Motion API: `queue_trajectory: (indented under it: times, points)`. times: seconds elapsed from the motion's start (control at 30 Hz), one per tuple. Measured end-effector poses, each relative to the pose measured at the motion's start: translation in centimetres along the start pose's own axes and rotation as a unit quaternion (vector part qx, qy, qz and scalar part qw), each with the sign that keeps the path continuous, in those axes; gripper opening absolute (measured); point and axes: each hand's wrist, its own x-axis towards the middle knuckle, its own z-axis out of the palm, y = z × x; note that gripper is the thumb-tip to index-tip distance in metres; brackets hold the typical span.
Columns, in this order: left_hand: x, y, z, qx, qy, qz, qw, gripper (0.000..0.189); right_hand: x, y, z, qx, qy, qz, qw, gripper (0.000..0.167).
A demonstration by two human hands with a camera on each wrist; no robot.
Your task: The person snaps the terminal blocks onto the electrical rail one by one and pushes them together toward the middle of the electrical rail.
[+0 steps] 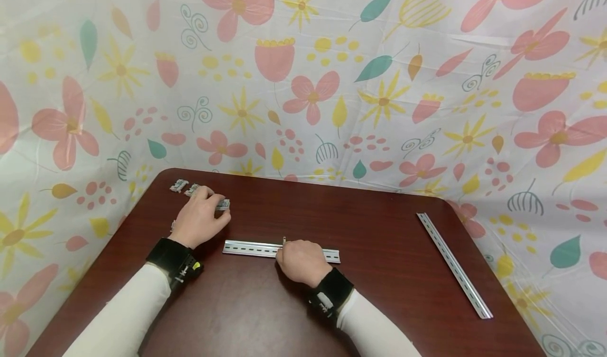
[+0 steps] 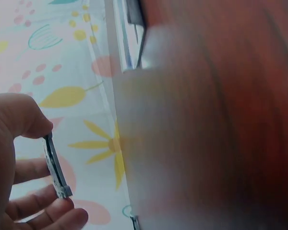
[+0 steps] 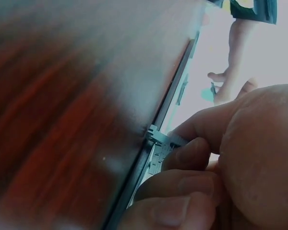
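Note:
My left hand (image 1: 199, 217) is at the table's left side, pinching a thin grey terminal block (image 2: 56, 167) between thumb and fingers. In the left wrist view the block is seen edge-on, held above the table. My right hand (image 1: 303, 262) is over the slotted metal DIN rail (image 1: 251, 248) lying mid-table. Its curled fingers pinch another grey terminal block (image 3: 159, 136) at the rail; the fingers hide much of that block. A small tip of it sticks up past the hand in the head view.
More small blocks (image 1: 179, 185) lie at the far left corner, with one partly hidden behind the left wrist. A longer slotted rail (image 1: 455, 265) lies slantwise along the right side of the brown table (image 1: 379, 304). A flower-patterned curtain (image 1: 303, 93) hangs behind.

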Motion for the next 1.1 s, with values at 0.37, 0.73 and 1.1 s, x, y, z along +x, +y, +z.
queue_trajectory:
  times: [0.37,0.73,1.1]
  points:
    - [0.0,1.6,0.5,-0.012,0.025,0.089,0.9957,0.042,0.2,0.3,-0.2,0.022,-0.007,0.023,0.9995,0.045]
    - [0.2,2.8,1.3,-0.029,0.035,0.168,0.9848,0.039,0.0,0.6,-0.9,0.043,0.017,0.023,0.9987,0.053]
    - [0.0,4.8,1.6,-0.048,0.036,0.237,0.9697,0.038,0.5,1.0,-1.1,0.140,0.055,0.043,0.9876,0.042]
